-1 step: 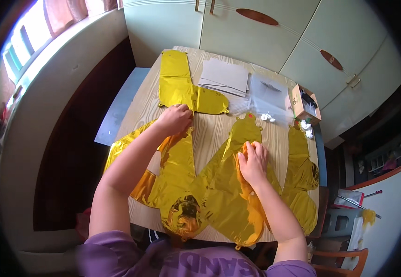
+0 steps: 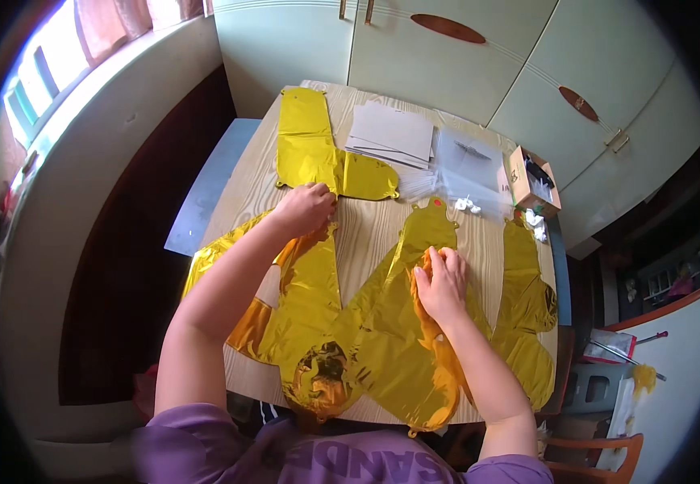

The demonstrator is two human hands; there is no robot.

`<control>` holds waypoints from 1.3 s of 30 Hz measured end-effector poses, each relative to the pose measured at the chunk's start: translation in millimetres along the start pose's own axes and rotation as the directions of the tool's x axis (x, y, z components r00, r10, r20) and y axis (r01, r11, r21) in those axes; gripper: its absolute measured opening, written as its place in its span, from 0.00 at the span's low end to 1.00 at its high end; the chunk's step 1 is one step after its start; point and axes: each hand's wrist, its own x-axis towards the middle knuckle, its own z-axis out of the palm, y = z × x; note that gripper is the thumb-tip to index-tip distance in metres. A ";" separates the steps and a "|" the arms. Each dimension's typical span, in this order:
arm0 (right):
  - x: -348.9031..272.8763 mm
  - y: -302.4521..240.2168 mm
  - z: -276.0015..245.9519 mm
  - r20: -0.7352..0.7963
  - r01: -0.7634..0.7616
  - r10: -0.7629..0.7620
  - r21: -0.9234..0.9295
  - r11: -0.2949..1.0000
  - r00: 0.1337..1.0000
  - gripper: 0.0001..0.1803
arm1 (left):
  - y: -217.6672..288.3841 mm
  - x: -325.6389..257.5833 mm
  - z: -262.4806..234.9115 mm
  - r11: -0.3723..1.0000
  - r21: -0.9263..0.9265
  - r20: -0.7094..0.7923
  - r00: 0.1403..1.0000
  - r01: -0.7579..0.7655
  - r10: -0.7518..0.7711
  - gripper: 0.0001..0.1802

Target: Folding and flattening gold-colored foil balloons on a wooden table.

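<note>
Flat gold foil balloons in letter-like shapes cover the table. My left hand [image 2: 306, 210] is closed on the upper part of the large angular foil balloon [image 2: 306, 298], beside the L-shaped foil balloon [image 2: 306, 153]; its fingertips are partly hidden. Further right, my right hand [image 2: 445, 284] has its fingers bent together on the balloon's folded, orange-looking edge, with shiny foil [image 2: 398, 347] spread beneath it. Another gold foil balloon [image 2: 523, 323] with rounded bulges lies at the table's right side.
Grey-white cards [image 2: 390, 133] are stacked at the back, next to clear plastic bags [image 2: 471, 169]. A small box [image 2: 534, 181] with dark items stands at the back right, near crumpled white bits [image 2: 468, 205]. Pale cabinets [image 2: 439, 73] rise behind the wooden table [image 2: 374, 242]. A chair [image 2: 608, 444] is at lower right.
</note>
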 end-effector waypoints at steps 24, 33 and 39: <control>159.0 -68.8 80.8 0.142 0.233 -0.233 0.015 0.972 0.962 0.12 | -16.7 39.1 -37.7 0.827 -0.340 0.208 0.894 0.447 -0.397 0.11; 134.5 -97.7 82.4 -0.155 0.379 -0.363 0.090 0.921 0.919 0.07 | -10.6 33.8 -32.0 0.928 -0.283 -0.010 0.967 0.242 -0.255 0.08; 136.4 -90.3 87.1 0.002 0.225 -0.228 0.148 0.963 0.974 0.18 | -10.4 14.6 -22.4 0.972 -0.097 -0.057 0.976 -0.215 0.210 0.11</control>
